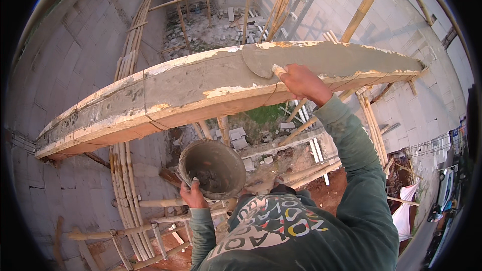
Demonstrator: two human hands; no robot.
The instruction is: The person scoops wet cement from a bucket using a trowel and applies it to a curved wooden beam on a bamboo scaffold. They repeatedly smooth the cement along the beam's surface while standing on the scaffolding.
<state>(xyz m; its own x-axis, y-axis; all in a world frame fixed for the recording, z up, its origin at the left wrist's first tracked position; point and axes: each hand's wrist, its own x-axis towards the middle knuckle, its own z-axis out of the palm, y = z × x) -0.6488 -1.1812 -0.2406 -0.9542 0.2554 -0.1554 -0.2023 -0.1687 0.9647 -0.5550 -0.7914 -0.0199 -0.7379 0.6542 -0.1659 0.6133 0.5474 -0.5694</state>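
Observation:
Across my front runs a long beam of wet grey concrete (pixel 186 83) between timber form boards (pixel 211 108). My right hand (pixel 304 83) is closed around the pale handle of a trowel (pixel 257 62), whose blade lies on the concrete near the middle of the beam. The surface right of the blade looks smooth; to the left it is rougher and pitted. Below the beam, my left hand (pixel 194 194) grips the rim of a round mortar-coated bucket (pixel 226 163). The bucket is tilted toward me, with some grey mortar at its bottom.
Bamboo scaffold poles (pixel 128 195) stand and cross at left and below. A wooden prop (pixel 361 10) rises beyond the beam. Block walls (pixel 65 60) flank both sides. Broken blocks (pixel 238 138) lie on the ground far below. Thin wire ties (pixel 145 95) wrap the form.

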